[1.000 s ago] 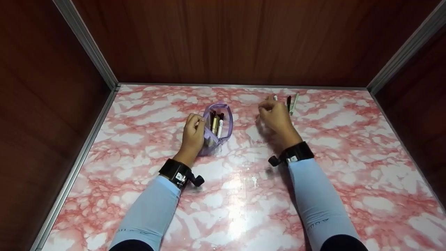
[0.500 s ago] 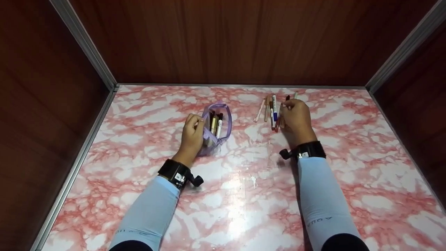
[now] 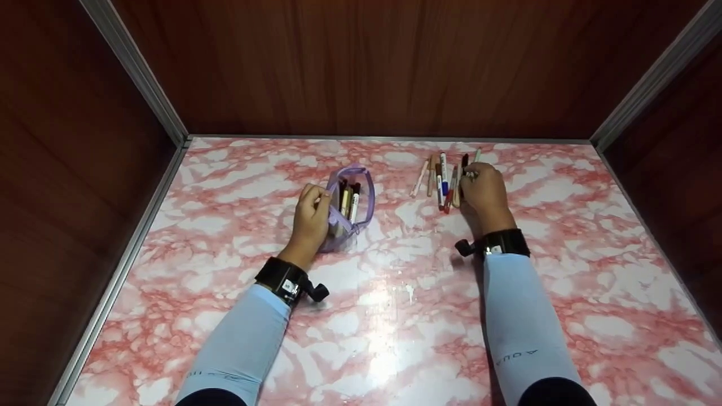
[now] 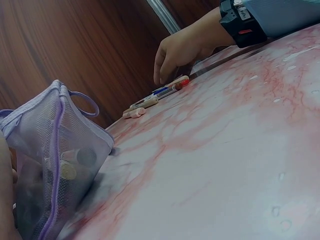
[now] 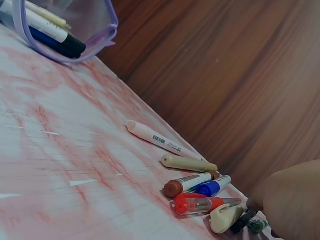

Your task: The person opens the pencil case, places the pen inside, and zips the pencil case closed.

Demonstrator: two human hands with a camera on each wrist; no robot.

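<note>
On the left, my left hand (image 3: 311,217) grips the near-left edge of a purple mesh pencil case (image 3: 371,197). Its mouth gapes upward, and several pens (image 3: 354,207) lie inside. My right hand (image 3: 486,190) is over the right end of a row of pens, fingers bent down. In the right wrist view its fingertips are right at a black pen (image 5: 244,220), between a beige pen (image 5: 226,218) and a green-tipped pen (image 5: 258,226). The right fingertips are partly hidden, so I cannot tell whether they pinch the black pen.
Left of my right hand lie a pink pen (image 3: 419,179), a tan pen (image 3: 431,176), a blue-capped marker (image 3: 444,179), a brown-capped marker (image 5: 189,183) and a red-capped pen (image 5: 205,204). Dark wood panels (image 3: 361,67) enclose the marbled table (image 3: 383,304) at the back and sides.
My right hand has moved right, from above the left pens to the row's right end, uncovering the pink, tan and marker pens. My left hand stays on the pencil case.
</note>
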